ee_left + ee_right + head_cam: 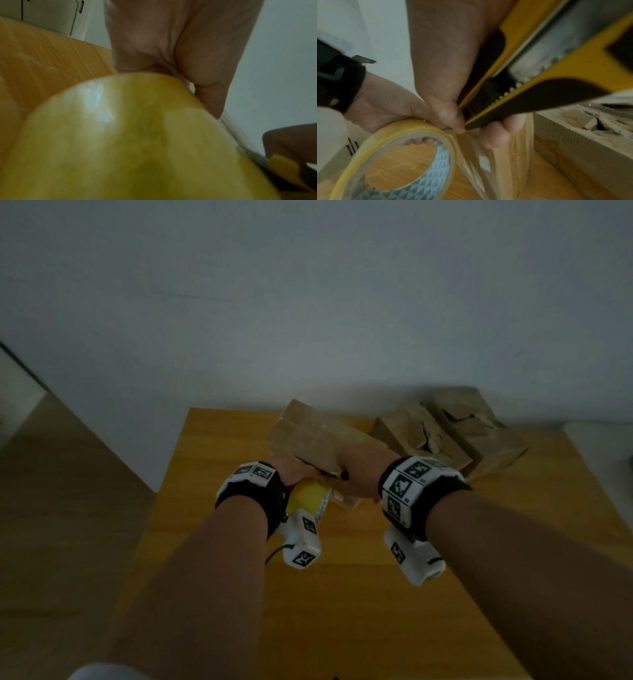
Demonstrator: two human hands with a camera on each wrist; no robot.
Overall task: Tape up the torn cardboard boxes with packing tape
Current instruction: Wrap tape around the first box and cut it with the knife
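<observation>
My left hand [294, 474] grips a roll of clear packing tape [308, 498] by its rim, just in front of a taped cardboard box [318, 436]. In the right wrist view a strip of tape [471, 155] runs from the roll [368, 142] onto that box [513, 162]. My right hand [359, 474] holds a yellow and black utility knife [539, 67], its front end at the strip beside the roll. The roll [120, 135] fills the left wrist view, with the knife [281, 163] at the lower right. The blade tip is hidden.
Two torn cardboard boxes [421, 436] [479, 426] lie side by side at the back right of the wooden table [342, 611], close to the white wall. The nearer torn box [573, 135] sits right of the taped one. A white cabinet [51, 13] stands off to the left.
</observation>
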